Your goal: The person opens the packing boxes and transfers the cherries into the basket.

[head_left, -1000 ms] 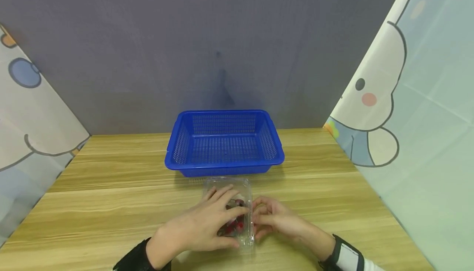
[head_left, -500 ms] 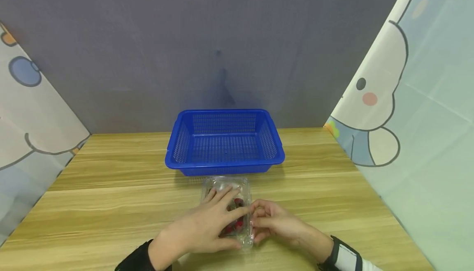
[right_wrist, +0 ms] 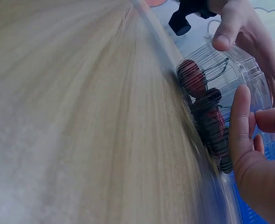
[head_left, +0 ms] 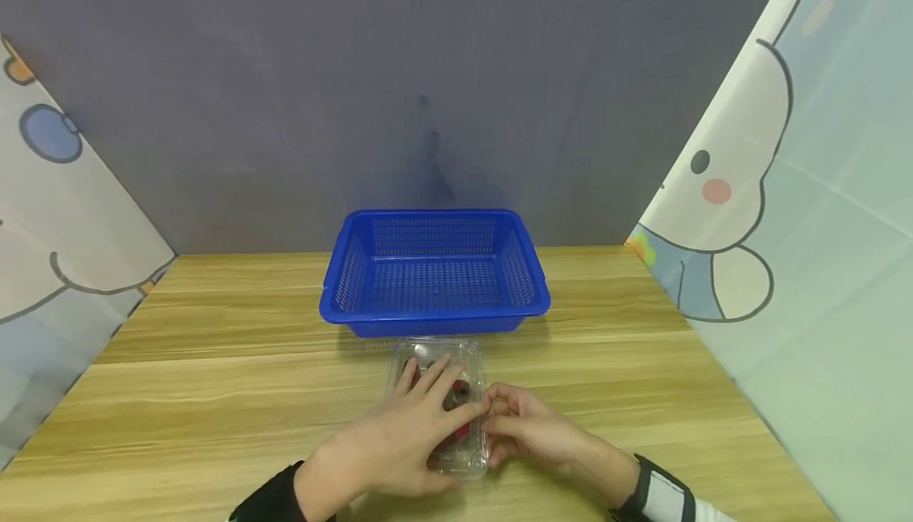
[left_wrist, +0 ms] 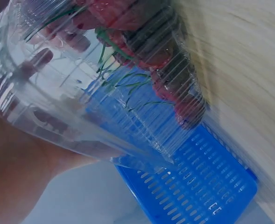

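A clear plastic clamshell box (head_left: 464, 348) lies on the table just in front of the blue basket. Inside it are several dark and bright red fruits (right_wrist: 193, 79) with thin green stems, which look like cherries (left_wrist: 189, 111). My left hand (head_left: 399, 439) rests flat on the lid with fingers spread, covering part of the contents. At the box's right edge, my right hand (head_left: 528, 427) pinches the rim between thumb and curled fingers. In the right wrist view the thumb (right_wrist: 241, 109) lies against the ribbed side. The lid is down over the box; whether its edge is fastened I cannot tell.
The blue perforated basket (head_left: 435, 318) stands directly behind the box, with nothing visible inside. A wood-grain table (head_left: 214, 363) spreads to both sides. A grey wall (head_left: 285, 110) rises at the back, and cartoon-printed sheets (head_left: 820, 308) flank left and right.
Both hands stay at the box. The left hand has shifted very slightly on the lid, its thumb dropping at the near edge. The right hand keeps its place at the rim.
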Demonstrator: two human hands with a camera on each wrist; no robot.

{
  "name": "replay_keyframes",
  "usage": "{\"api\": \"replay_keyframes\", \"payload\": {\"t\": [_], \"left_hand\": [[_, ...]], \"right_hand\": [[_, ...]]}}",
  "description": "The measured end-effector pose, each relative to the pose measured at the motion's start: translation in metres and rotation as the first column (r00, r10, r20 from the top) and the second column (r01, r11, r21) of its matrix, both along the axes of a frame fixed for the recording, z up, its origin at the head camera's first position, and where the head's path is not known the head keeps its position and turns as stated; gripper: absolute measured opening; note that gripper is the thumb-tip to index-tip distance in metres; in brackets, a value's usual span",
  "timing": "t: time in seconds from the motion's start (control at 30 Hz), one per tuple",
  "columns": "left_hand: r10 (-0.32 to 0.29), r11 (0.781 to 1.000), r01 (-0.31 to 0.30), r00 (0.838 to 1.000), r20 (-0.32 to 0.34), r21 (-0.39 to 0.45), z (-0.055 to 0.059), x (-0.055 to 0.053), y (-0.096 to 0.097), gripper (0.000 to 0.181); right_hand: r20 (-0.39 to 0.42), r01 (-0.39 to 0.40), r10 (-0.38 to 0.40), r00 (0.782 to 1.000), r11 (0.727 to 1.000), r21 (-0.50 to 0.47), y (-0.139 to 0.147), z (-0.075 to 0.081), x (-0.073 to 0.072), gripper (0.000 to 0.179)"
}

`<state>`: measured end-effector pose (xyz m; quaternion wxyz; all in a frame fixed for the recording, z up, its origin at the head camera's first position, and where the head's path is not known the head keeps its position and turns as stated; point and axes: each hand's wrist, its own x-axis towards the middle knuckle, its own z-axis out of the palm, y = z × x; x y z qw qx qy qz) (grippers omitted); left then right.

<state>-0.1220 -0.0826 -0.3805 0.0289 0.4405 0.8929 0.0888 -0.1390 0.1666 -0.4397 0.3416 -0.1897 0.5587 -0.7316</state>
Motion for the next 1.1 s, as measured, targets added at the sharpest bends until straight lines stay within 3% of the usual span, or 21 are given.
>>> {"api": "replay_keyframes", "payload": {"t": [0.3,0.5,0.7,1.1], "left_hand": [[0.009,1.000,-0.009,1.000,-0.015,-0.004,-0.003,0.001,0.004,0.081],[-0.003,0.997,-0.007,0.991,-0.137,-0.072,-0.002,0.001,0.009,0.089],[-0.016,0.992,-0.011,0.978,-0.206,-0.129,-0.003,0.003,0.011,0.094],[0.007,0.988,-0.042,0.973,-0.230,-0.149,-0.006,0.013,0.019,0.088]], "right_hand": [[-0.010,-0.001,0.001,1.000,1.000,-0.019,-0.001,0.001,-0.001,0.016],[-0.016,0.011,-0.011,1.000,1.000,-0.009,-0.003,0.002,0.001,0.017],[-0.018,0.025,-0.025,1.000,1.000,0.001,-0.005,0.002,0.002,0.017],[-0.046,0.036,-0.036,0.998,0.999,0.004,-0.008,-0.002,0.003,0.017]]}}
